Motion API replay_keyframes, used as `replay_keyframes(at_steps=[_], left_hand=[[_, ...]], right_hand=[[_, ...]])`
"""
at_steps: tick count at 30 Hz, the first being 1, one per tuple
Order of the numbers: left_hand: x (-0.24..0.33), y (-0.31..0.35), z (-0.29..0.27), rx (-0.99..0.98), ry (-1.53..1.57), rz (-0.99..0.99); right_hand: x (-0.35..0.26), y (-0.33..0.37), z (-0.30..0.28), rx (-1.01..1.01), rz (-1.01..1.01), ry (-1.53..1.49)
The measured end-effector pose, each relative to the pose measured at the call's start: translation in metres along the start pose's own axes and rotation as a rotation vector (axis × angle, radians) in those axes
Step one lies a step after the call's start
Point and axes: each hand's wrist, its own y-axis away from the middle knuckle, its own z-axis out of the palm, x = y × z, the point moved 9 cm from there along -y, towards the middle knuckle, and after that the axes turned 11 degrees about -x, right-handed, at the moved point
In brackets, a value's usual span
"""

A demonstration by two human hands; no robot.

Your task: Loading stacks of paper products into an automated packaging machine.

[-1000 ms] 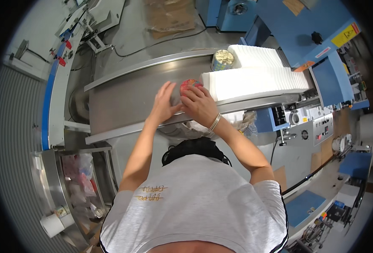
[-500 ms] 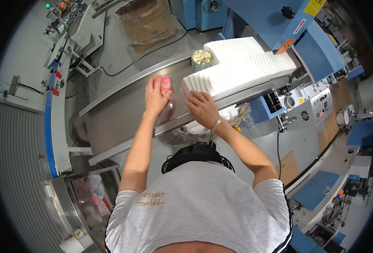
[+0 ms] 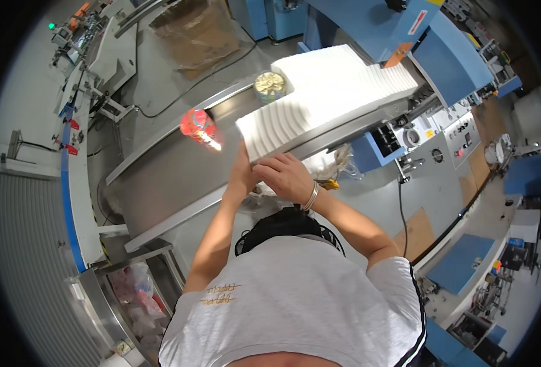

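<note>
A long row of thin white sheets [image 3: 319,101], packed face to face, lies on a metal trough-like table [image 3: 160,177]. At its near left end, my left hand [image 3: 241,175] has its fingers against the end face, most of them hidden by the wrist and the stack. Beside it my right hand [image 3: 284,177] curls its fingers on the near lower corner of the stack. A shiny red bundle [image 3: 198,126] sits apart on the table, left of both hands; its exact kind is unclear. Behind the row's left end stands a round bundle with a crinkled gold top [image 3: 269,84].
A raised metal rim [image 3: 179,214] edges the table towards me. Blue machinery [image 3: 368,30] rises at the far right, with a control panel [image 3: 460,144] below it. At the lower left, a metal bin [image 3: 139,287] holds plastic scraps. A bagged cardboard box [image 3: 194,37] lies beyond.
My left hand has let go of the red bundle, which now sits on the table, and has moved right to the stack's end. My right hand stays at the near corner. The view has shifted slightly.
</note>
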Motion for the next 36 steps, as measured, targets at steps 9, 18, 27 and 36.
replay_keyframes(at_steps=[9, 18, 27, 36], left_hand=[[0.038, 0.004, -0.038, 0.184, 0.402, -0.263], [0.025, 0.018, -0.032, 0.336, 0.367, -0.343], [0.018, 0.025, -0.026, 0.403, 0.331, -0.396], [0.023, 0.026, -0.029, 0.405, 0.317, -0.441]], right_hand=[[0.101, 0.075, -0.049, 0.18, 0.329, -0.049], [0.241, 0.154, -0.12, 0.577, 0.866, -0.201], [0.271, 0.15, -0.139, 0.527, 0.861, -0.039], [0.275, 0.15, -0.144, 0.567, 0.838, -0.066]])
